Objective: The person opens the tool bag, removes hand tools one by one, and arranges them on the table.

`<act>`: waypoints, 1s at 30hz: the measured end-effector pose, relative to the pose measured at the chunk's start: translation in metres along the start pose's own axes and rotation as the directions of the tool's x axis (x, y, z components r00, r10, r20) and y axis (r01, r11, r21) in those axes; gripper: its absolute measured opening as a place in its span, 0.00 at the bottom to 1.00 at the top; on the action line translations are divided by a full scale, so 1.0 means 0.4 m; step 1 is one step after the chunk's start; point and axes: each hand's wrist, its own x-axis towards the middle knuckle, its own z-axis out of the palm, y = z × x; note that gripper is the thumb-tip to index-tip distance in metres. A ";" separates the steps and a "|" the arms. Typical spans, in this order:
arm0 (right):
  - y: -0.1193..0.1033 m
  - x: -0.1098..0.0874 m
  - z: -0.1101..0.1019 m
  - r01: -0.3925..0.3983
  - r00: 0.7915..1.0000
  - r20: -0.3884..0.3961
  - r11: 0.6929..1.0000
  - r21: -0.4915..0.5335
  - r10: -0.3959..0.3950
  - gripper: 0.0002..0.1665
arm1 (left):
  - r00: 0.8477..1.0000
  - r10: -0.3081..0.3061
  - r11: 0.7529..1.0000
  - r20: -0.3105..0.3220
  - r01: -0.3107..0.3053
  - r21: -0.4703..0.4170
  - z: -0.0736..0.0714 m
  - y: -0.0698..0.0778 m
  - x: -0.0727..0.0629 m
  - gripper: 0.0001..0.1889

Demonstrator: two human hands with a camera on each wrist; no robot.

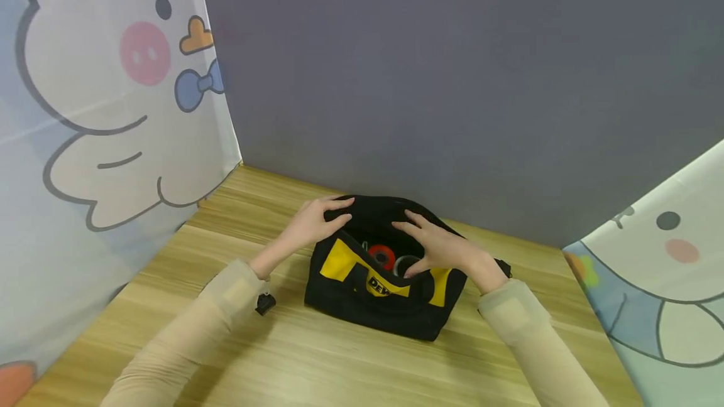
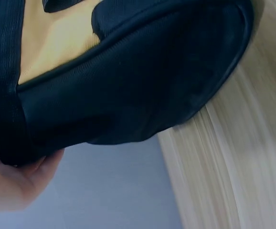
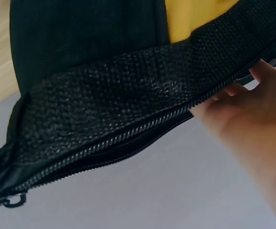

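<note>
Fingers (image 1: 416, 218) spread, left hand (image 1: 308, 222) and right hand (image 1: 444, 247) touch bag (image 1: 370, 313); only head view shows red ring (image 1: 376, 252).

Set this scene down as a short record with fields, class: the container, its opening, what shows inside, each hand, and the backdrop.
Container: black-and-yellow bag, on a wood-grain table
Opening: unzipped, gaping
Visible inside: red round item; grey ring-shaped item beside it; the rest too dark to tell
Left side: left hand at the opening's left end, thumb and fingers apart
Right side: right hand at the opening's right part, thumb and fingers apart
Backdrop: grey panel; cartoon-printed sheets either side
</note>
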 end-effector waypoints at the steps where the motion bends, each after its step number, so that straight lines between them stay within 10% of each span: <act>1: -0.003 0.000 0.002 -0.009 1.000 0.010 1.000 -0.007 0.009 0.60 | 1.000 -0.010 1.000 0.006 0.010 0.006 0.000 0.003 -0.002 0.26; 13: -0.033 0.003 0.015 -0.055 0.996 0.063 0.998 -0.012 0.056 0.65 | 0.954 -0.038 0.999 0.296 0.033 0.022 -0.036 0.006 -0.019 0.43; 30: -0.047 0.078 0.033 -0.092 0.988 0.120 0.993 -0.069 0.100 0.54 | 0.919 0.000 0.992 0.393 0.049 -0.115 -0.013 -0.015 -0.030 0.50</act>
